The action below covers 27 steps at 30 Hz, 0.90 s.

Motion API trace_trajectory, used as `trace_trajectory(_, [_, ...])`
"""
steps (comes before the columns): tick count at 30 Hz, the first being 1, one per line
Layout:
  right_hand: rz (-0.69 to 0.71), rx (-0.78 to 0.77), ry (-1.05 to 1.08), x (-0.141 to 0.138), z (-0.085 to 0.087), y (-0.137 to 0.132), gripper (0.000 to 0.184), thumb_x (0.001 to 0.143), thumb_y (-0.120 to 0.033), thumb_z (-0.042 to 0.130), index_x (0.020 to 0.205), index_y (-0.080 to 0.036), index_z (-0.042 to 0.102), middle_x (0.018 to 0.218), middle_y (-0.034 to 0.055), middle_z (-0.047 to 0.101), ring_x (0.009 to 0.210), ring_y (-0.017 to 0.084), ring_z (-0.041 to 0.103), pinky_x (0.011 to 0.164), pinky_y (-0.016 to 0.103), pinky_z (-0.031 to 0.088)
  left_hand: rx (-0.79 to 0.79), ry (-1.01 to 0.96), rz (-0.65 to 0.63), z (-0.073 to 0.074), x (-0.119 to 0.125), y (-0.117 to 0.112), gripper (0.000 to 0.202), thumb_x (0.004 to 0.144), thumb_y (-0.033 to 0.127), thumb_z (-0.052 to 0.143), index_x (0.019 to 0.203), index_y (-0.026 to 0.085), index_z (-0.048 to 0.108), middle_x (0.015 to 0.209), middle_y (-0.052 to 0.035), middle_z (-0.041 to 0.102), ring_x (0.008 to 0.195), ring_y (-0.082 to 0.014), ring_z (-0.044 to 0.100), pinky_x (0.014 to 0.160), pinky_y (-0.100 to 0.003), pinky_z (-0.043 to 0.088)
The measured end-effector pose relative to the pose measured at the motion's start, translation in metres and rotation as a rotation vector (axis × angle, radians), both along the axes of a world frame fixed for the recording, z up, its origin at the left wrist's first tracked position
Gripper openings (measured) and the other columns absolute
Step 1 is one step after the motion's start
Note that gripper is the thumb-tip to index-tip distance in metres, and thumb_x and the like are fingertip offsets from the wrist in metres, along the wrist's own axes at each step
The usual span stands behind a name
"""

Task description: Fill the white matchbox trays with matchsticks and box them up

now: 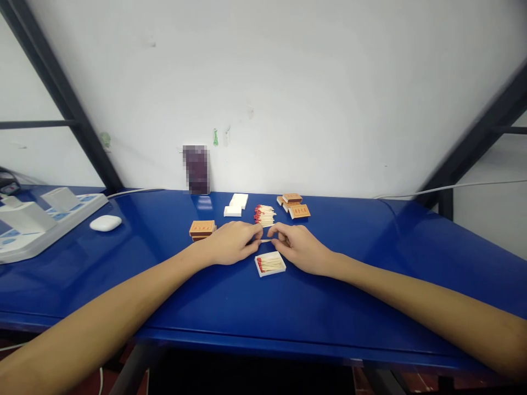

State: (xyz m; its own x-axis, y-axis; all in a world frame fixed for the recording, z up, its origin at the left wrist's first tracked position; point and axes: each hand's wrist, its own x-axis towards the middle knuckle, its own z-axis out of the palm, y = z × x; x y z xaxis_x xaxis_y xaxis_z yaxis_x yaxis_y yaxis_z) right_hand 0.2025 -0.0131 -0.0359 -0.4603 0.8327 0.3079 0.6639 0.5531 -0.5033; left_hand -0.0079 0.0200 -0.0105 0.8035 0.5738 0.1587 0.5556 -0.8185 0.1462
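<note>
My left hand (234,241) and my right hand (302,248) meet fingertip to fingertip above the blue tabletop. Between them runs a thin pale matchstick (265,241), each hand pinching one end; its head is hidden. Just below my fingers lies a white matchbox tray (272,272) with several red-tipped matches (270,264) in it, heads to the left. Beyond my hands is a loose pile of matches (264,215), red heads also leftward.
Orange matchboxes sit in a stack (202,227) by my left wrist and a heap (298,211) at the back right. White empty trays (239,201) lie behind. Farther left are a white rounded case (106,223) and a power strip (88,206). A pixelated dark rectangle (197,169) leans against the wall.
</note>
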Motion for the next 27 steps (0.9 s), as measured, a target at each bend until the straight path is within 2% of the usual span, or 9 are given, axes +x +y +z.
trace_trajectory(4, [0.005,0.044,-0.001,0.0001,-0.0006,0.0006,0.019,0.087,-0.010,0.049,0.102,-0.017,0.058,0.062,-0.0060,0.049,0.056,0.012,0.046,0.057,0.025,0.036,0.000,-0.023,0.007,-0.0006,0.0001,0.0002,0.011,0.090,0.022,0.046,0.080,0.020,0.049,0.069,0.0014,0.057,0.059,-0.0143,0.053,0.054,-0.026,0.030])
trace_trajectory(10, [0.008,0.115,-0.038,0.0003,0.0000,0.0014,0.017,0.089,-0.012,0.050,0.096,-0.017,0.064,0.078,0.0010,0.054,0.070,0.015,0.052,0.064,0.027,0.041,-0.014,-0.028,0.043,0.0015,0.0004,-0.0014,0.008,0.083,0.020,0.049,0.075,0.020,0.049,0.067,0.0012,0.057,0.058,-0.0143,0.053,0.051,-0.027,0.030])
trace_trajectory(15, [0.024,0.115,-0.049,0.0011,-0.0010,0.0024,0.017,0.091,-0.013,0.050,0.097,-0.018,0.065,0.080,0.0019,0.053,0.072,0.015,0.052,0.064,0.027,0.041,-0.010,-0.009,0.062,0.0027,0.0012,-0.0030,0.008,0.085,0.023,0.050,0.078,0.020,0.050,0.068,0.0005,0.057,0.059,-0.0151,0.054,0.051,-0.027,0.031])
trace_trajectory(27, [0.020,0.099,-0.063,0.0000,0.0007,0.0013,0.012,0.091,-0.014,0.052,0.090,-0.018,0.063,0.080,0.0012,0.052,0.072,0.015,0.051,0.064,0.027,0.040,-0.021,0.012,0.019,0.0006,-0.0005,-0.0003,0.012,0.092,0.024,0.045,0.082,0.020,0.051,0.073,0.0001,0.060,0.062,-0.0148,0.055,0.057,-0.026,0.034])
